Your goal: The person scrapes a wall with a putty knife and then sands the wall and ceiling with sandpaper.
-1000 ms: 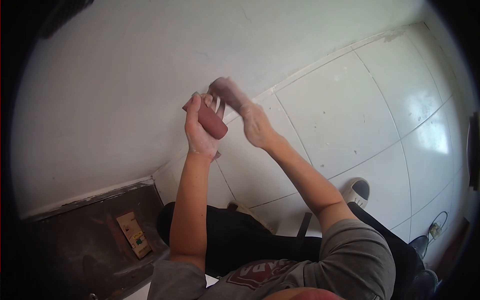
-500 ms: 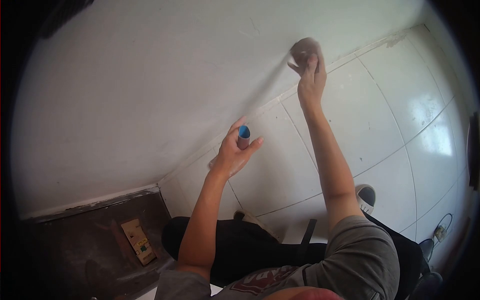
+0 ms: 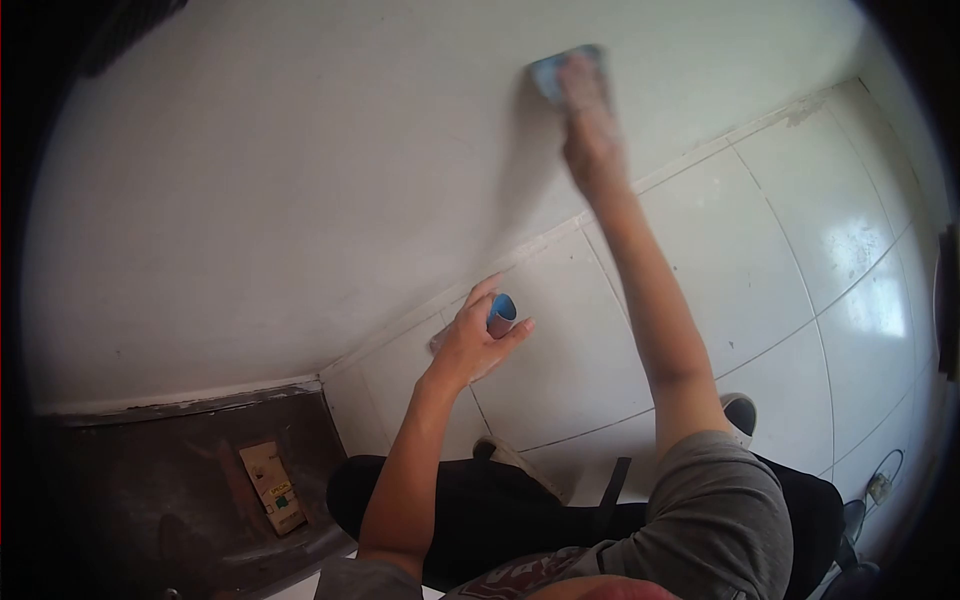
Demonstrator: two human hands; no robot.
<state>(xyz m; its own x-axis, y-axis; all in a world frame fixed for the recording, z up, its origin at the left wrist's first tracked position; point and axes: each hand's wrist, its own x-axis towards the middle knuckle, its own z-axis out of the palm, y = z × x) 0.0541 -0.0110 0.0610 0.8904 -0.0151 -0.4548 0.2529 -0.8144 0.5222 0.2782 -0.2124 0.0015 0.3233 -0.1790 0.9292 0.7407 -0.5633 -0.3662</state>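
My right hand [image 3: 592,135], blurred by motion, is pressed flat over a piece of sandpaper [image 3: 547,80] against the pale wall [image 3: 300,200]. The blue-grey backing of that piece shows around my fingers. Lower down, close to the foot of the wall, my left hand [image 3: 470,345] is curled round a rolled sheet of sandpaper [image 3: 503,316], brown outside and blue inside. The roll's open end points up between thumb and fingers. Whitish dust clings to my left hand.
White glossy floor tiles [image 3: 720,260] meet the wall along a narrow edge strip. At lower left a tan box [image 3: 272,487] with a yellow label lies on a dark brown surface [image 3: 170,500]. A shoe [image 3: 740,412] rests on the tiles near my right elbow.
My right hand has swept up and left along the wall with its sandpaper, which now shows its blue side instead of brown. My left hand sits slightly lower and further right in view.
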